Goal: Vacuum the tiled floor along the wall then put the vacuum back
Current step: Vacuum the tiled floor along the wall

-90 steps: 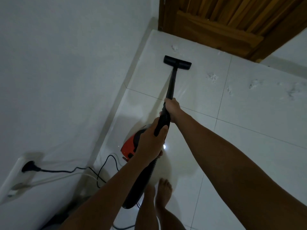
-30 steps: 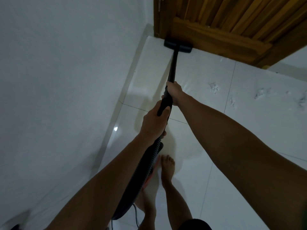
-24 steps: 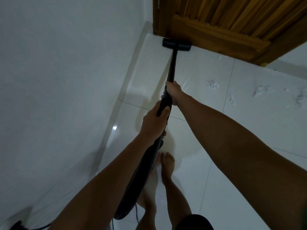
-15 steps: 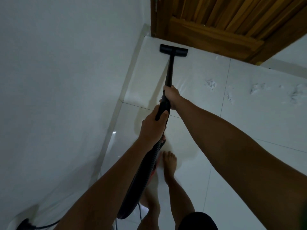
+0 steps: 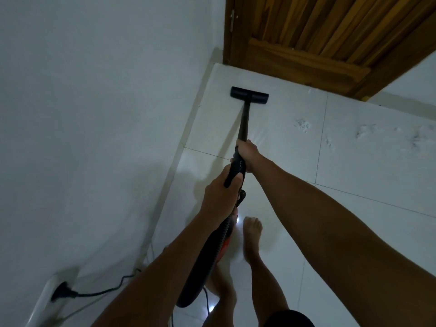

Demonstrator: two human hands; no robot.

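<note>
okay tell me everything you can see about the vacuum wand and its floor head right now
The vacuum wand is a slim, straight black tube, matte like plastic, slanting from the hands down to a flat, wide black floor head joined in a T. The head lies flat on the white tiled floor, near the wall, short of the wooden door. The right hand grips the wand's lower end; the left hand grips the ribbed black hose just behind.

Wall (image 5: 94,114) hems left; door (image 5: 318,43) blocks ahead.
</note>
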